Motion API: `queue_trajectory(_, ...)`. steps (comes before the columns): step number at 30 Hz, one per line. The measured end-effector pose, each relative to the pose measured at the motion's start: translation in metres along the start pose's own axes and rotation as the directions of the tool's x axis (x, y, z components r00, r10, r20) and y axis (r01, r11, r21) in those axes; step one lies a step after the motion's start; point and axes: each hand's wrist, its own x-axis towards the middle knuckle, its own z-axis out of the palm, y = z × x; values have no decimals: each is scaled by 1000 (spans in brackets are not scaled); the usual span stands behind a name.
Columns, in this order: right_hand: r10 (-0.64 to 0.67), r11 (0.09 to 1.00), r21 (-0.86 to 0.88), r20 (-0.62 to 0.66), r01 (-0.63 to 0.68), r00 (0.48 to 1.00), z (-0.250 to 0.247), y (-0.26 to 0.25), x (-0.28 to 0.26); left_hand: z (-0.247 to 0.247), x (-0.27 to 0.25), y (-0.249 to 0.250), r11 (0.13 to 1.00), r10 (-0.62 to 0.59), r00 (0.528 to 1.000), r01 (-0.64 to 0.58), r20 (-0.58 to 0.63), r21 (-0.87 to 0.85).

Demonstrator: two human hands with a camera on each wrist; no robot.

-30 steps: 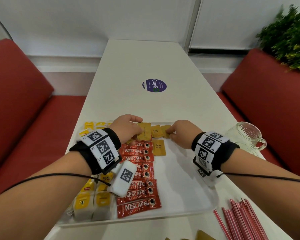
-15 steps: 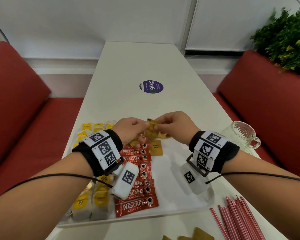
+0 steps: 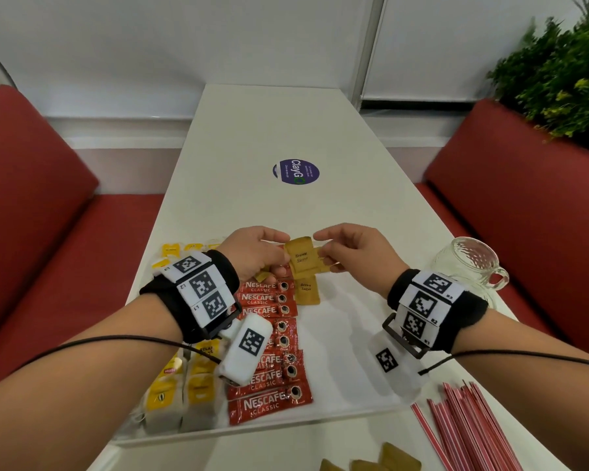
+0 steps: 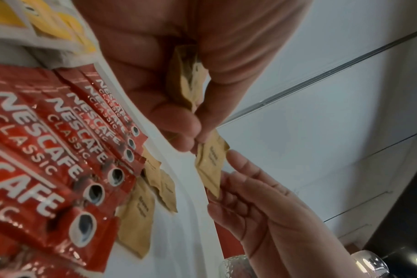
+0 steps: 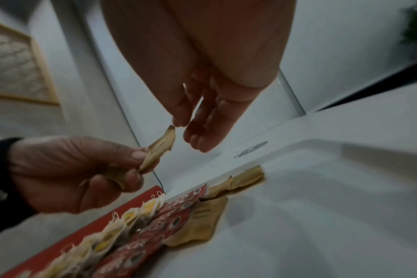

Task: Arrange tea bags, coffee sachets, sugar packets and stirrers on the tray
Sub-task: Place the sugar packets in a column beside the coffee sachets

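A white tray (image 3: 347,368) holds a column of yellow tea bags (image 3: 170,392), a column of red Nescafe sachets (image 3: 266,402) and brown sugar packets (image 3: 306,292) at its far end. Above that far end my left hand (image 3: 279,258) pinches a small bunch of brown sugar packets (image 3: 301,258) between thumb and fingers, seen close in the left wrist view (image 4: 211,165). My right hand (image 3: 320,248) is beside it with relaxed fingers (image 4: 240,169) touching the outer packet's far edge. In the right wrist view a gap shows between thumb and fingers (image 5: 198,139) at the packet tip (image 5: 161,148).
Red stirrers (image 3: 470,430) lie on the table right of the tray's near corner. More sugar packets (image 3: 388,460) lie at the front edge. A glass mug (image 3: 466,263) stands right of the tray. A round sticker (image 3: 296,171) marks the table's middle; red benches flank it.
Both hands have lifted off the tray's far end and come together. The left now holds packets in the air, and the right has drawn slightly away from them.
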Motion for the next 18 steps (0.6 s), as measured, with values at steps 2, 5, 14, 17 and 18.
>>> queue_trajectory(2,60,996,63,-14,-59,998,1,-1,0,2,1,-1,1000,-7,1000,7,9,6)
queue_trajectory(5,119,990,72,45,-122,992,4,-2,0,6,1,-1,1000,-19,999,19,28,-3)
queue_trajectory(14,418,885,-233,21,-402,908,-18,17,7,4,7,-5,986,-117,993,120,27,-118)
queue_trajectory(17,436,869,-262,1,-420,900,-16,20,6,2,7,-6,994,-97,995,98,21,-54)
queue_trajectory(18,429,870,-263,-12,-417,903,-15,20,6,2,7,-6,995,-92,996,93,21,-39)
